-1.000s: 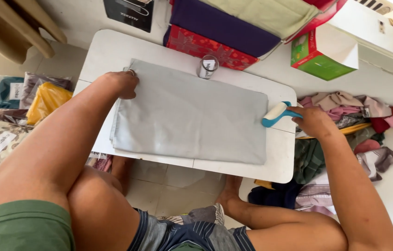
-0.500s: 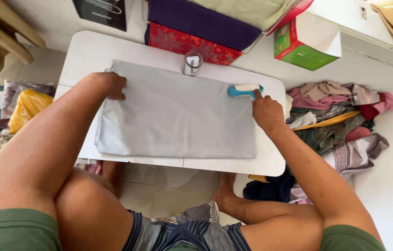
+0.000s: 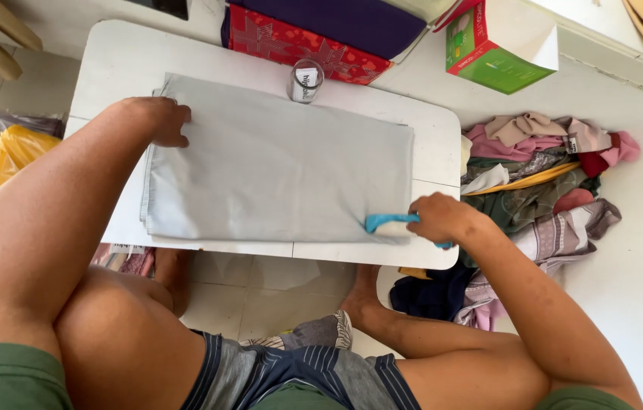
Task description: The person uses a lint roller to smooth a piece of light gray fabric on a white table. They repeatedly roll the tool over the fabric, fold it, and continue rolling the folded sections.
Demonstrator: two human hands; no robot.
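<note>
White floor tiles run under a low white table (image 3: 109,53), and the person sits behind it with knees up, looking straight down on the work. Spread across the table lies a folded grey cloth (image 3: 276,167), flat and smooth, its layered edges showing at the side under the left hand.

That left hand (image 3: 160,121) rests palm down on the cloth's far corner, fingers curled loosely and pressing on the fabric, gripping nothing that I can see. The right hand (image 3: 443,219) sits at the opposite near corner, closed around a blue-handled roller (image 3: 387,224); the roller's pale head touches the cloth right at its edge, just inward of the knuckles.

Between the two hands, on the table's far side, a small clear jar (image 3: 306,82) stands upright, touching or just beside the cloth's far edge. Beyond the jar lie a red patterned bundle (image 3: 291,45) and a purple one (image 3: 352,19) stacked on it. Out past the right hand a heap of mixed clothes (image 3: 541,167) lies on the floor, with a green and red box (image 3: 500,45) further off. Beyond the left arm, a yellow bag (image 3: 10,156) sits among more fabric.
</note>
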